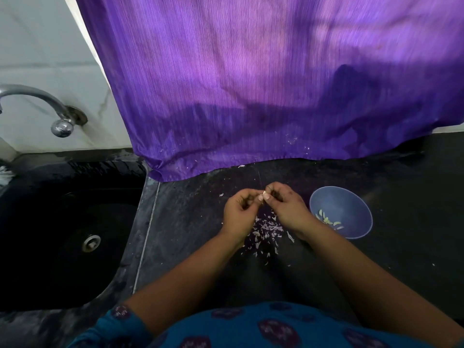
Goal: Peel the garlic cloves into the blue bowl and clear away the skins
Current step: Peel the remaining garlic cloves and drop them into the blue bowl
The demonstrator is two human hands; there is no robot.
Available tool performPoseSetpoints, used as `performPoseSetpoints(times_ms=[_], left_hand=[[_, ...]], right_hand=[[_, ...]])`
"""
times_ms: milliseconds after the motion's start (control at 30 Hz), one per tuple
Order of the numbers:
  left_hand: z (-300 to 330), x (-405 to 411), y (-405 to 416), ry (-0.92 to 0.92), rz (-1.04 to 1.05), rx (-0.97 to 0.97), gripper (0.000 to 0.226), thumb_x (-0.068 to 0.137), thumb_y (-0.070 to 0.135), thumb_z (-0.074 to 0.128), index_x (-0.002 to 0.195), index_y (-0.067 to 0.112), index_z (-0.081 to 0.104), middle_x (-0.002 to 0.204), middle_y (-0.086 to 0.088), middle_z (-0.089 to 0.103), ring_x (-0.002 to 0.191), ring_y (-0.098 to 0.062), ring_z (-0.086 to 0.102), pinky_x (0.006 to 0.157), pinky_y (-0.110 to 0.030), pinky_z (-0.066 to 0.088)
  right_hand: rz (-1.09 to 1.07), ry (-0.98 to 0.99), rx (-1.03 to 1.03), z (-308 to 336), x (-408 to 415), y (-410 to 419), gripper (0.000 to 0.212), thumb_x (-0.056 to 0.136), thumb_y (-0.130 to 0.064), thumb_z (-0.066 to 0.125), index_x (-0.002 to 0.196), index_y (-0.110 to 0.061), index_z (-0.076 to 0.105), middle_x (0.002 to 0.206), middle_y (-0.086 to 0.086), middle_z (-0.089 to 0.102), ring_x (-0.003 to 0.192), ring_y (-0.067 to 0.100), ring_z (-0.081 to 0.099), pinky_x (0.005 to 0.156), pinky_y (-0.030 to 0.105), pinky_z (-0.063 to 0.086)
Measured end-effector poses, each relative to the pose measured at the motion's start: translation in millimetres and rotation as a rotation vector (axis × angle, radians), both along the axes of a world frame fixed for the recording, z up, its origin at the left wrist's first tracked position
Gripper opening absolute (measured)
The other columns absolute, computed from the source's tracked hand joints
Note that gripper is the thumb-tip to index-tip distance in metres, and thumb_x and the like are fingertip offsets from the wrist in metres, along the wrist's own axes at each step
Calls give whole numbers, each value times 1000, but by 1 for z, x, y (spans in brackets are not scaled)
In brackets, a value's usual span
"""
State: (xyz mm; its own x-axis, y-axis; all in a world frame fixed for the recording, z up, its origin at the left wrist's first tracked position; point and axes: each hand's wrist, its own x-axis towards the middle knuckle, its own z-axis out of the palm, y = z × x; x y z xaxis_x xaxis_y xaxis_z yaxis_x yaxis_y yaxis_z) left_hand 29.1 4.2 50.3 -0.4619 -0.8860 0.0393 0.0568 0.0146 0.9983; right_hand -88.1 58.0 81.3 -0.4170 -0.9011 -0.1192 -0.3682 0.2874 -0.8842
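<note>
1. At the centre of the frame the left hand (239, 209) and the right hand (286, 205) meet above the dark stone counter (190, 222), fingers curled, both pinching one small garlic clove (262, 196) between their fingertips.
2. Just below the hands, a loose heap of garlic skins (263, 233) lies on the counter; stray flakes are scattered around it towards the lower centre.
3. The blue bowl (351, 197) stands at centre right, just beside the right wrist, which overlaps its left rim in this view. Several peeled cloves (327, 219) lie at its bottom.
4. Open counter stretches to the right of the bowl as far as the frame's right edge, and a narrower dark strip lies between the left hand and the sink.
5. The counter's left edge runs as a pale seam from centre down to lower left, where it borders a black sink (62, 234) with a metal drain (91, 243).
6. A chrome tap (37, 104) curves out from the white tiled wall at upper left, above the sink.
7. A purple curtain (263, 84) fills the upper frame; its hem rests on the counter's back edge, close behind the hands, with some skin flecks clinging to it.
8. At the bottom of the frame, the person's blue patterned garment (251, 327) presses up to the counter's near edge.
</note>
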Motion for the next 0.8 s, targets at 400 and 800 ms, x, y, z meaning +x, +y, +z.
performPoseSetpoints(times_ms=[400, 800], left_hand=[[-4, 1, -9, -137, -39, -202, 17, 92, 4, 58, 89, 21, 55, 82, 2, 64, 77, -12, 63, 75, -33, 54], [-6, 3, -11, -2, -54, 74, 15, 93, -1, 56, 94, 10, 66, 85, -6, 70, 78, -12, 64, 75, -24, 53]], right_hand=[[-90, 61, -23, 0, -2, 3, 7, 85, -22, 67, 79, -23, 64, 88, -5, 66, 85, 14, 63, 76, 33, 51], [7, 244, -142, 0, -16, 2, 25, 88, -3, 62, 99, -21, 74, 81, -13, 69, 76, -2, 65, 69, 15, 52]])
